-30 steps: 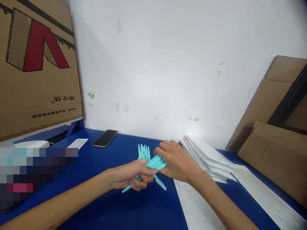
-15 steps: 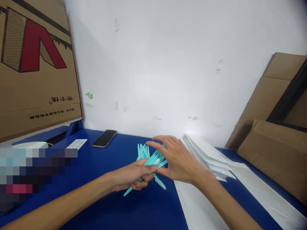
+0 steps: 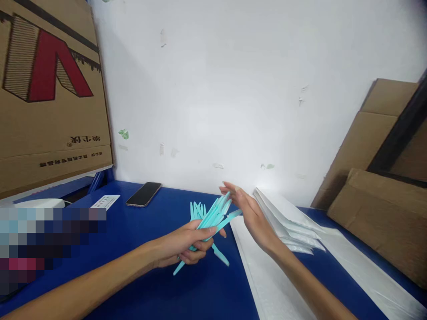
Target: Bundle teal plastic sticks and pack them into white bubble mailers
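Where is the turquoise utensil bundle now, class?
In the head view, the turquoise utensil bundle is below centre, gripped in the left hand, with turquoise forks to its left and the open right hand to its right.

We see a phone [image 3: 144,194] flat on our blue bench [image 3: 126,226], a white card [image 3: 106,202] near it, a printed cardboard box [image 3: 83,118] at our left, brown cardboard [image 3: 376,222] at our right, a patchy white wall [image 3: 213,89] behind.

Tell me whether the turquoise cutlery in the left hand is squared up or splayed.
Splayed: beyond the left hand, the turquoise cutlery ends unevenly, and one piece slants apart toward the right hand.
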The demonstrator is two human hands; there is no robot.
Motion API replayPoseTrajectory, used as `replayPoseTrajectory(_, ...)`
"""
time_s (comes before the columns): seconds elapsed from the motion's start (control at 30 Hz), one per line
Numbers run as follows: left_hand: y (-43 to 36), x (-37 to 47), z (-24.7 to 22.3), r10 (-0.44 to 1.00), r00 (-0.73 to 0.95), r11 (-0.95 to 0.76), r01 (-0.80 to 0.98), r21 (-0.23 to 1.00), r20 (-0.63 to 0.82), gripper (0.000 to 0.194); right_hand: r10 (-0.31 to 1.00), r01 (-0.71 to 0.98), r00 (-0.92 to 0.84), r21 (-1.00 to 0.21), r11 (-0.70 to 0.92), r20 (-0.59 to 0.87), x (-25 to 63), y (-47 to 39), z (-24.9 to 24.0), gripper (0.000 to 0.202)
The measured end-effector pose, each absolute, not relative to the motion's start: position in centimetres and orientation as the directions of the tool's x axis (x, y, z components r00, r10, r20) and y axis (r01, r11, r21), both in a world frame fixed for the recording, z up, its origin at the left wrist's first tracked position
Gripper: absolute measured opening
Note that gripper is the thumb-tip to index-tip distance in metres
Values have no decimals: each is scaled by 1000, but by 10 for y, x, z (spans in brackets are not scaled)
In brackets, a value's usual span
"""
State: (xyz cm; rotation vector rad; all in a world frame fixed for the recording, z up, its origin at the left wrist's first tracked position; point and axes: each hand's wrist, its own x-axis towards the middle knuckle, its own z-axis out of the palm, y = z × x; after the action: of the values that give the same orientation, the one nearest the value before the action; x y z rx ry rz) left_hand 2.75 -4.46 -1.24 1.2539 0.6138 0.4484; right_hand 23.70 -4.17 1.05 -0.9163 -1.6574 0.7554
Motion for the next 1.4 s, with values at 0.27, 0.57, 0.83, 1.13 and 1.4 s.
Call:
replayPoseTrajectory(0.27,-52,31,-8,650,720,323,30,946,-245,34,897,8,-150,-907,421,415,221,-50,0,48)
replayPoseTrajectory(0.57,-51,35,-11,682,720,289,-99,952,-132,32,943,-409,-108,-879,246,314,220,-45,-3,42)
replayPoseTrajectory(0.83,-46,41,-21,837,547,83,-132,988,3,41,955,-137,-171,-966,221,243,203,-48,-20,39)
replayPoseTrajectory(1.13,-48,45,-18,847,531,137,-144,980,-40,40,973,-127,-140,-978,164,182,205,-45,-23,45)
replayPoseTrajectory(1.4,-48,43,-19,855,516,-23,-60,998,50,49,953,-131,-210,-972,195,220,203,-53,-18,40)
